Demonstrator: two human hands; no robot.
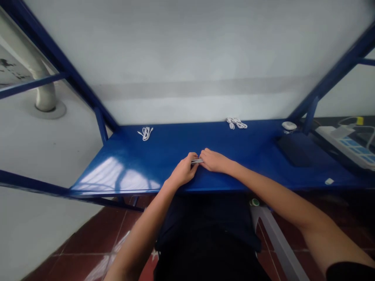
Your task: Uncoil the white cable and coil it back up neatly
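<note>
Held thing: a small flat silver object [197,160] - too small to tell what it is exactly. It lies low over the front part of the tabletop, between the two hands.

Left hand: the left hand [183,170] is closed around one end of the object, with the fingers curled over it.

Right hand: the right hand [215,161] comes from the other side and its fingers are bent and pinch the other end. The two hands touch each other.

Tabletop: the blue metal tabletop [234,144] has a light reflection on its left part.

Cables: two small bundles of white cable lie near the back edge - one white cable bundle [145,133] on the left, and another white cable bundle [236,123] toward the right.

Right side: a round white object [288,125] sits at the back, a black flat pad [293,151] lies near it, and a small white piece [329,181] lies at the front edge.

Beyond the tabletop: a white power strip with blue switches [345,142] is at the right.

Below: a red tile floor [88,242] is under the tabletop.
</note>
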